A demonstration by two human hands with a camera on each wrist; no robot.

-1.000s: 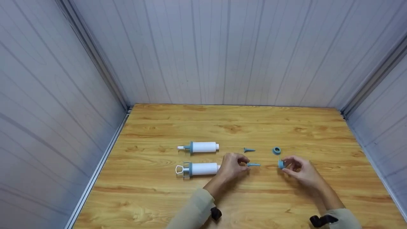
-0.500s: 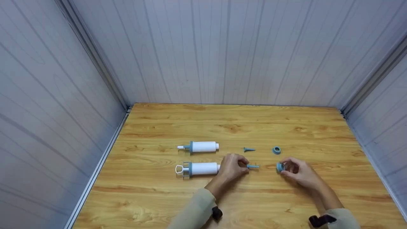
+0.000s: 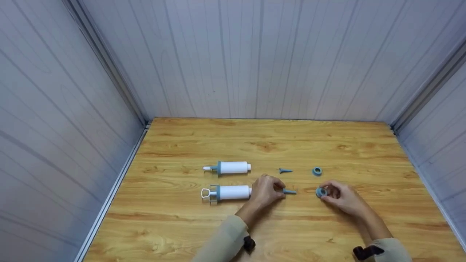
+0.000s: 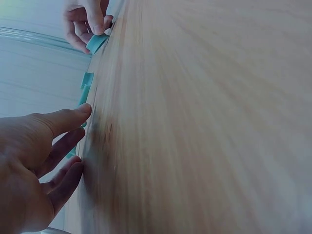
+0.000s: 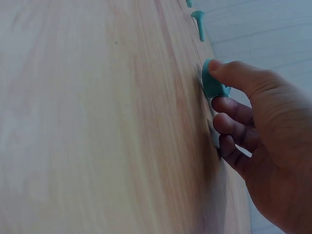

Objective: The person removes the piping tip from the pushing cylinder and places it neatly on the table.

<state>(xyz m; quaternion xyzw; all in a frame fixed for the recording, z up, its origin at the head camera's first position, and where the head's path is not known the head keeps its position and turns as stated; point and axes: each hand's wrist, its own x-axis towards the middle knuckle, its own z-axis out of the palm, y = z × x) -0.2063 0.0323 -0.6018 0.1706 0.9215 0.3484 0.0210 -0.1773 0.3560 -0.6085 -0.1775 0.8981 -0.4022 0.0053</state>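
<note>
In the head view, my left hand (image 3: 267,191) pinches the wide end of a blue-grey tapered nozzle (image 3: 290,191) low over the table. Its thumb crosses the nozzle (image 4: 82,95) in the left wrist view. To the right, my right hand (image 3: 344,197) holds a blue-grey threaded-looking ring cap (image 3: 318,193) between thumb and forefinger. The cap (image 5: 213,85) sits close to the tabletop in the right wrist view. Beside my left hand lies a white syringe-like cylinder (image 3: 234,192) with a loop handle; its right end is partly hidden.
A second white cylinder (image 3: 233,167) lies behind the first. Another nozzle (image 3: 285,170) and another ring cap (image 3: 317,175) rest in the same back row. The wood-grain table (image 3: 174,225) is bounded by pale panel walls (image 3: 255,58).
My right hand has lowered the ring cap slightly toward me and tilted it so its hole faces up more. The nozzle in my left hand has shifted slightly toward me.
</note>
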